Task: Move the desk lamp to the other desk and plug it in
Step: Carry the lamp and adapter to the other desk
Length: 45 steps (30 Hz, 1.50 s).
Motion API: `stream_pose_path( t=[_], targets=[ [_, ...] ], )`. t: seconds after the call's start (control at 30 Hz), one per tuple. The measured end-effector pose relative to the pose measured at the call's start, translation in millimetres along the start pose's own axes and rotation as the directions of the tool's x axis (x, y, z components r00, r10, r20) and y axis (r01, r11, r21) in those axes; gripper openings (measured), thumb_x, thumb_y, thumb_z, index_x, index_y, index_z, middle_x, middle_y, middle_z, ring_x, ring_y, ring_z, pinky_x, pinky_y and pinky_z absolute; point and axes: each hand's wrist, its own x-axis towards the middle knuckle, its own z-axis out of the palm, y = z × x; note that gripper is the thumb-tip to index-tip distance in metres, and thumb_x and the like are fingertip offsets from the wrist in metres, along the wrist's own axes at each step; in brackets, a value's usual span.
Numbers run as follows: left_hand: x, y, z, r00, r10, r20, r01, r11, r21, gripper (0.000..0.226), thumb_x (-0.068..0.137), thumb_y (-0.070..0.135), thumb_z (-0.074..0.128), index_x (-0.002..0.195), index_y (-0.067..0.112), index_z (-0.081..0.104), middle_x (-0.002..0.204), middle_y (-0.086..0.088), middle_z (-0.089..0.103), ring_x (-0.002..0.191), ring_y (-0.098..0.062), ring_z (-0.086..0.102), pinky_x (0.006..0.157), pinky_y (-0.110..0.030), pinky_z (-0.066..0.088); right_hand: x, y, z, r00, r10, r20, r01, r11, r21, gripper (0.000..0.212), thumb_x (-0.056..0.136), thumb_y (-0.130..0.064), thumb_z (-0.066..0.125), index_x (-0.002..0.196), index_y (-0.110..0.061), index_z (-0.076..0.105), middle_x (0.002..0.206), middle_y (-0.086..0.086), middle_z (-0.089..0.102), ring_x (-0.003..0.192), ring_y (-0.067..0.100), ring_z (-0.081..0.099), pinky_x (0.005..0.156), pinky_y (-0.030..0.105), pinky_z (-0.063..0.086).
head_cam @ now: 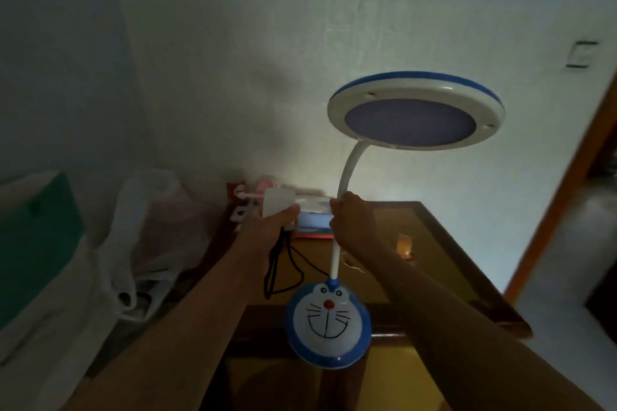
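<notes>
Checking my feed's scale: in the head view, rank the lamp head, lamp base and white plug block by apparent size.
1. Lamp head, largest.
2. Lamp base, though it hangs nearer the camera.
3. White plug block in the left hand, clearly smallest.

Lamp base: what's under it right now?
The lamp base hangs in the air, held by the right hand on the neck. Below it is the brown desk; the desk directly beneath is hidden by the base.

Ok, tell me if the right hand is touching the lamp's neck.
Touching. The head view shows the right hand wrapped around the white neck of the desk lamp, fingers closed on it with no gap.
</notes>
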Motion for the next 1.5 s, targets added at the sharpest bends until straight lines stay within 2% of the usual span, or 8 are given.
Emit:
stream_pose_path(
  t=[0.2, 0.3, 0.4, 0.57, 0.73, 1.13, 1.23, 1.5],
  targets=[
    [-29.3, -12.7, 65.9, 0.973, -0.056, 0.226, 0.053, 0.998, 0.016, 0.036, 0.083, 0.017, 0.065, 0.116, 0.004, 0.056, 0.101, -0.015, 0.064, 0.083, -0.024, 0.062, 0.083, -0.04, 0.052, -55.8, 42.2, -50.2, 0.972, 0.208, -0.112, -0.205, 0.978, 0.035, 0.018, 0.089, -0.005, 0.048, 0.098, 0.006, 0.059, 0.102, 0.023, 0.064, 0.092, 0.035, 0.063, 0.078, 0.039, 0.053],
    [-42.3, -18.4, 107.1, 0.943, -0.053, 0.328, 0.03, 0.997, 0.075, 0.004, 0.088, 0.015, 0.058, 0.089, 0.011, 0.058, 0.081, -0.007, 0.06, 0.07, -0.018, 0.058, 0.07, -0.034, 0.049, -80.7, 69.2, -73.9, 0.939, 0.307, -0.152, -0.305, 0.951, 0.037, 0.018, 0.089, -0.004, 0.046, 0.098, 0.005, 0.059, 0.104, 0.022, 0.065, 0.092, 0.034, 0.064, 0.075, 0.036, 0.052],
    [-60.7, -28.0, 152.9, 0.902, -0.094, 0.422, 0.065, 0.994, 0.082, 0.007, 0.086, 0.017, 0.06, 0.08, 0.017, 0.057, 0.077, -0.005, 0.062, 0.063, -0.016, 0.061, 0.061, -0.028, 0.05, -105.2, 105.9, -100.8, 0.869, 0.43, -0.244, -0.417, 0.903, 0.103, 0.019, 0.09, -0.008, 0.048, 0.102, 0.001, 0.059, 0.101, 0.017, 0.068, 0.091, 0.031, 0.066, 0.065, 0.027, 0.045],
    [-97.2, -49.2, 225.0, 0.859, -0.168, 0.484, 0.153, 0.986, 0.072, 0.019, 0.079, 0.022, 0.069, 0.092, 0.012, 0.06, 0.092, -0.012, 0.065, 0.085, -0.028, 0.064, 0.085, -0.044, 0.052, -151.8, 159.0, -149.1, 0.818, 0.499, -0.287, -0.505, 0.861, 0.06, 0.022, 0.088, -0.005, 0.049, 0.105, 0.005, 0.06, 0.1, 0.016, 0.065, 0.095, 0.034, 0.063, 0.066, 0.028, 0.046],
    [-152.5, -74.7, 313.6, 0.771, -0.191, 0.607, 0.148, 0.982, 0.12, 0.034, 0.078, 0.025, 0.071, 0.107, 0.014, 0.059, 0.093, -0.008, 0.067, 0.083, -0.02, 0.065, 0.075, -0.042, 0.053, -212.5, 225.2, -206.4, 0.649, 0.662, -0.375, -0.636, 0.742, 0.21, 0.022, 0.093, -0.015, 0.047, 0.107, -0.002, 0.057, 0.105, 0.018, 0.065, 0.095, 0.032, 0.065, 0.085, 0.043, 0.055],
    [-299.5, -125.6, 494.1, 0.619, -0.186, 0.763, 0.097, 0.982, 0.161, 0.031, 0.079, 0.025, 0.068, 0.107, 0.017, 0.056, 0.096, -0.006, 0.068, 0.08, -0.017, 0.066, 0.062, -0.028, 0.047, -368.7, 356.1, -335.5, 0.45, 0.763, -0.465, -0.726, 0.615, 0.307, 0.029, 0.094, -0.028, 0.044, 0.099, -0.002, 0.058, 0.096, 0.02, 0.067, 0.086, 0.032, 0.067, 0.08, 0.047, 0.057],
    [-337.0, -138.7, 535.9, 0.562, -0.21, 0.8, 0.104, 0.977, 0.184, 0.016, 0.079, 0.023, 0.068, 0.09, 0.023, 0.057, 0.085, -0.004, 0.068, 0.072, -0.015, 0.065, 0.058, -0.027, 0.045, -408.7, 382.3, -365.0, 0.435, 0.742, -0.51, -0.775, 0.597, 0.209, 0.029, 0.094, -0.024, 0.041, 0.098, -0.001, 0.057, 0.098, 0.022, 0.065, 0.09, 0.036, 0.063, 0.079, 0.044, 0.053],
    [-409.9, -166.5, 632.4, 0.387, -0.269, 0.882, 0.091, 0.963, 0.254, 0.018, 0.079, 0.023, 0.069, 0.094, 0.02, 0.059, 0.082, -0.004, 0.066, 0.068, -0.014, 0.064, 0.053, -0.025, 0.043, -488.9, 448.9, -422.7, 0.381, 0.739, -0.556, -0.89, 0.456, -0.003, 0.026, 0.095, -0.019, 0.038, 0.1, 0.0, 0.056, 0.107, 0.019, 0.061, 0.088, 0.028, 0.057, 0.067, 0.032, 0.041]
  ],
)
